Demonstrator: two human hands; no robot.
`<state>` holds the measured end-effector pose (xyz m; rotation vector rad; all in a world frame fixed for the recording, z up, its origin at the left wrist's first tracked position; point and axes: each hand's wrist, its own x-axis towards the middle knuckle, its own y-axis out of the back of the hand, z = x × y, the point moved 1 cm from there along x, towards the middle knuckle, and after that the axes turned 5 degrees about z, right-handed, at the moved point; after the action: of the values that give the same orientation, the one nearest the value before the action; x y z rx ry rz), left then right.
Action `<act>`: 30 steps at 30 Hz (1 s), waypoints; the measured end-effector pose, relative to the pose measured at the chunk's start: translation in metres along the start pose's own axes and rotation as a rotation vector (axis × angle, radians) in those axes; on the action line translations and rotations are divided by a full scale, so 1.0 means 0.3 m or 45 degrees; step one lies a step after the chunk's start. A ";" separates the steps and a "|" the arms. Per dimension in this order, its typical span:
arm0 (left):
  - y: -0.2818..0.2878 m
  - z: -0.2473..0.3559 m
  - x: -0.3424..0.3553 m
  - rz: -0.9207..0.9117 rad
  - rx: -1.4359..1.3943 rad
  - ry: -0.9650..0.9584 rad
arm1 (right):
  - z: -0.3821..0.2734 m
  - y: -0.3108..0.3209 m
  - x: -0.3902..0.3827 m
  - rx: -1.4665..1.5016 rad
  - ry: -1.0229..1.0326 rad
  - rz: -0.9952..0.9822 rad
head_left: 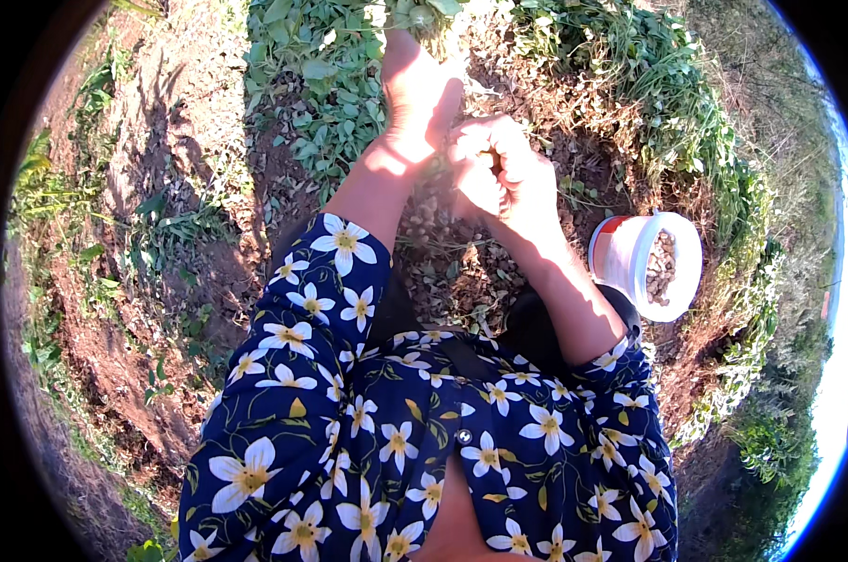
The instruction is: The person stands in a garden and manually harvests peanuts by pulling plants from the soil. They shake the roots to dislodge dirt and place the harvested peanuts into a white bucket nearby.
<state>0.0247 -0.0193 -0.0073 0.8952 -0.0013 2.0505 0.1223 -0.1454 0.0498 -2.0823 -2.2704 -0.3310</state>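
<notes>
Plants point(430, 15) at outstretched left grip point(418, 94)

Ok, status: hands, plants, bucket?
Left hand at the plants, fingertips hidden. Right hand close by, fingers curled, contents unclear. Bucket off to the right, pods inside, not between the hands.
</notes>
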 end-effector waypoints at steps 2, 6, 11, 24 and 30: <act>0.001 -0.049 0.023 -0.106 -0.136 0.134 | -0.038 0.031 -0.014 -0.183 0.351 -0.074; 0.043 -0.069 0.067 -0.221 -0.819 0.540 | -0.028 0.469 0.012 -0.125 -0.117 0.612; 0.001 -0.116 0.066 -0.368 -1.191 0.777 | 0.219 1.138 -0.331 -1.403 -0.968 0.788; 0.061 -0.040 -0.053 -0.763 -1.013 0.657 | 0.060 0.248 -0.023 -0.538 -0.035 0.126; -0.026 -0.122 -0.084 -0.521 -0.848 0.370 | 0.138 0.152 0.028 -0.891 -0.034 0.086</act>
<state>0.0174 -0.0210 -0.0518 0.1602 -0.3006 1.6112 0.1712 -0.1261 0.0167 -2.4320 -2.3051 -1.2518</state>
